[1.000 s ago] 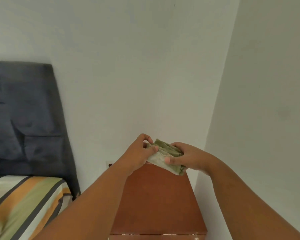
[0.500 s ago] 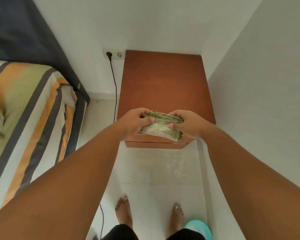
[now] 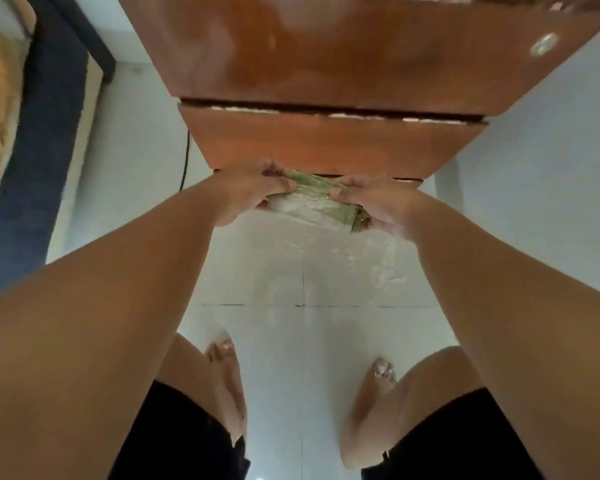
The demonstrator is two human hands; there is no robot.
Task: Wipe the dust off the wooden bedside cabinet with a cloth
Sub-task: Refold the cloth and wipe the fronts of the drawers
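- While both hands pinch it, the folded green cloth (image 3: 314, 202) hangs in the air low in front of the wooden bedside cabinet (image 3: 326, 64), near its bottom front edge and not pressed to any face that I can see
- left hand (image 3: 246, 192) grasps the cloth's left end with fingers curled over it; right hand (image 3: 371, 199) clamps the right end, thumb on top
- risk: cloth is bunched into a thick wad, so a wipe would likely touch with a narrow ridge only and leave dust streaks (needs flattening first, my guess)
- risk: starting this low could mean the top gets wiped later and dust drops onto panels already done
- risk: chipped pale edging along the drawer gap (image 3: 326, 110) may snag the fabric if it is dragged across
- risk: black cable (image 3: 186, 157) hangs just left of the cabinet; a wide sweep off that side could catch it
- risk: glossy tile floor (image 3: 291, 271) under bare feet, person bent far forward, so a slip or overbalance seems possible
- counts: 1 cloth, 1 cabinet, 2 front panels visible, 1 round knob (image 3: 543, 44), 1 cable, 2 hands, 2 feet, 1 bed edge (image 3: 32, 150) at left
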